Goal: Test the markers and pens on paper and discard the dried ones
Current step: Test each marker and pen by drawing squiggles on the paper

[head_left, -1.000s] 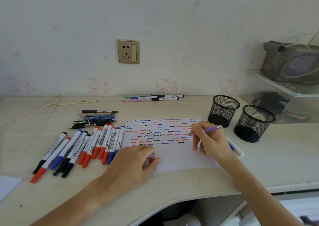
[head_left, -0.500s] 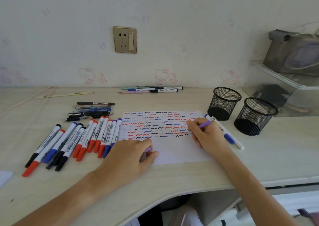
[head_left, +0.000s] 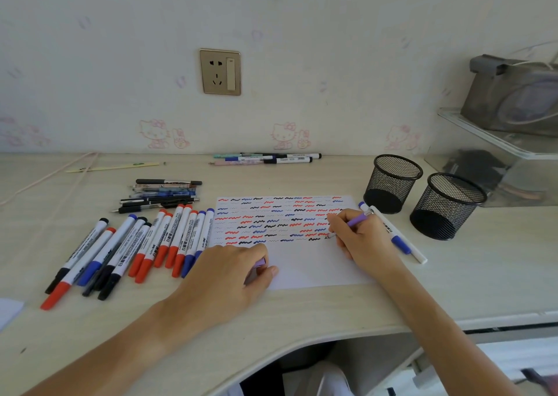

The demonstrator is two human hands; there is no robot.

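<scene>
Two hands: right fingers (head_left: pixel 341 225) pinch slim purple pen (head_left: pixel 357 219); left fingers (head_left: pixel 256 255) curl round lilac cap (head_left: pixel 260 262).

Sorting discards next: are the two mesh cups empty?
Apparently empty: both mesh cups stand upright, only dark bottoms visible inside.

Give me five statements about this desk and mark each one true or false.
1. The right hand holds a purple pen with its tip on the paper. True.
2. Both mesh cups are full of pens. False: both look empty.
3. The left hand lies flat and holds nothing. False: it grips a purple cap.
4. A row of markers lies left of the paper. True.
5. The paper is blank. False: red, blue and black squiggles cover its upper part.
</scene>
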